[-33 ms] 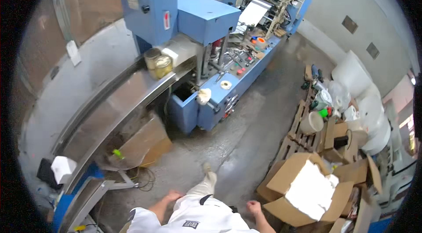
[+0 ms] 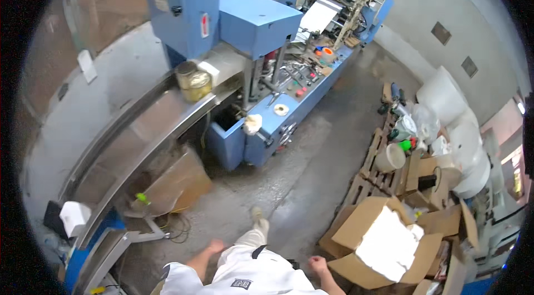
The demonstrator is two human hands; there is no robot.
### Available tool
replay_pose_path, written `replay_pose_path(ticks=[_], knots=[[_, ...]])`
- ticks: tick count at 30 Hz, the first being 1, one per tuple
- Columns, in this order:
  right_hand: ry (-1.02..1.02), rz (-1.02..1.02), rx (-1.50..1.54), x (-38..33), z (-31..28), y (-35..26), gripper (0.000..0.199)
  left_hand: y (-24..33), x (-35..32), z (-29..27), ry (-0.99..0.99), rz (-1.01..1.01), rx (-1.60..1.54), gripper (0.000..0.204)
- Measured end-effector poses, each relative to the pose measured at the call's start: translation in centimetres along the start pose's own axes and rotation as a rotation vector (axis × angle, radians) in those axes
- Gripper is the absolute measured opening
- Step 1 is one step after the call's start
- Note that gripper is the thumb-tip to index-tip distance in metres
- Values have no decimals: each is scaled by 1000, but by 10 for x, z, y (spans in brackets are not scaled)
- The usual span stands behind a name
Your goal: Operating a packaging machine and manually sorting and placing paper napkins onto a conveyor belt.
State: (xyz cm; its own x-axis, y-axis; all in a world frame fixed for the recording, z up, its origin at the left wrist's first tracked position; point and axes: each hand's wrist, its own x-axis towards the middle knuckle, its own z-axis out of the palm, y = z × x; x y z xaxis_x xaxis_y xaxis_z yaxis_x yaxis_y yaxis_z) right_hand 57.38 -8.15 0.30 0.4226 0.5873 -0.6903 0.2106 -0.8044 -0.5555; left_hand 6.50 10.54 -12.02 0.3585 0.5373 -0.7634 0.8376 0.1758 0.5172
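Note:
My left hand (image 2: 215, 246) hangs low beside my white shirt (image 2: 245, 273), away from the conveyor on the left. It looks small and blurred, so its fingers do not show clearly. On the other side, my right hand (image 2: 319, 265) is curled into a loose fist with nothing visible in it. Nearest to it is an open cardboard box (image 2: 347, 228) with white material (image 2: 389, 242) inside. Neither hand touches anything that I can see. One shoe (image 2: 257, 216) is stepping forward on the grey floor.
A blue machine (image 2: 261, 22) with tools (image 2: 297, 75) on its bed stands ahead. A curved metal conveyor (image 2: 139, 134), carrying jars (image 2: 196, 85), runs along the left. Wooden pallets (image 2: 361, 184), a white bucket (image 2: 390, 158), cartons and wrapped white rolls (image 2: 442, 95) line the right.
The view has shifted slightly, so the machine, conveyor and boxes sit a little further left in the picture. Both hands keep nearly the same pose.

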Motion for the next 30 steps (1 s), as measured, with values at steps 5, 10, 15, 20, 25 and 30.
replay_pose_path(ticks=[5,10,15,20,25,30], knots=[[-46,63,74,78,-75,-119,14,121,124,-87,-82,33,393,38],[60,-131,24,196,-148,-240,20,299,162,-198,198,18,-403,36],[22,-387,-135,359,-179,-420,23,329,200,-225,444,74,-773,25],[139,-813,-128,505,-162,-607,22,287,173,-170,567,-343,-809,20],[198,-1328,-351,537,-143,-753,27,277,104,-27,667,-414,-727,14],[13,-1450,-387,557,-127,-789,22,396,104,31,394,-179,-1701,10]])
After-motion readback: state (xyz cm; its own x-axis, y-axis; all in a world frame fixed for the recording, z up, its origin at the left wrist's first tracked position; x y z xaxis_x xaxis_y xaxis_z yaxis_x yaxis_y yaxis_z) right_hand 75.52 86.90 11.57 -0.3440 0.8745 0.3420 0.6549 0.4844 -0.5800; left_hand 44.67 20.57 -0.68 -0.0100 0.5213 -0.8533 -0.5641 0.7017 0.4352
